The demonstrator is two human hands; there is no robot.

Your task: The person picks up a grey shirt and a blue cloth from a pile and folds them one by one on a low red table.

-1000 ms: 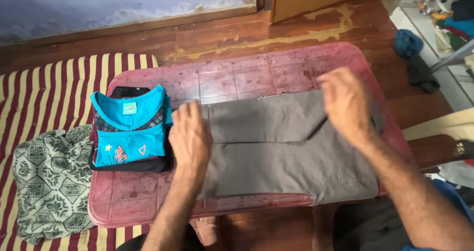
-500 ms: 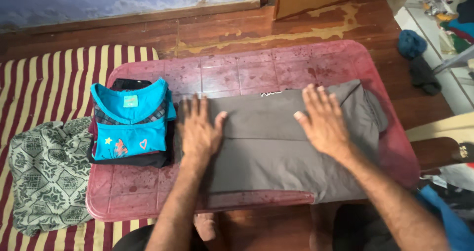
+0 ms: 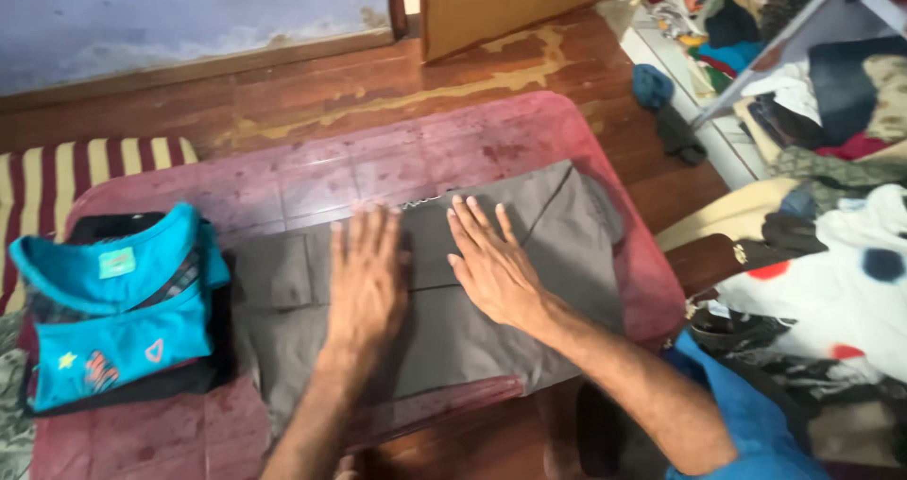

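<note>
Both hands flat, fingers spread, nothing gripped: left hand (image 3: pixel 367 274) and right hand (image 3: pixel 493 265) press side by side on the folded grey trousers (image 3: pixel 557 225) (lying on the red plastic table (image 3: pixel 283 182), beside a teal top (image 3: pixel 118 324)).

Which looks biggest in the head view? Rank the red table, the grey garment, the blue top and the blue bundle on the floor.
1. red table
2. grey garment
3. blue top, partly cut off by the frame edge
4. blue bundle, though it lies farther from the camera, so it may only look smallest

Both hands, left (image 3: pixel 367 286) and right (image 3: pixel 491 270), now side by side mid-garment (image 3: pixel 444 338), seemingly closer together.
</note>
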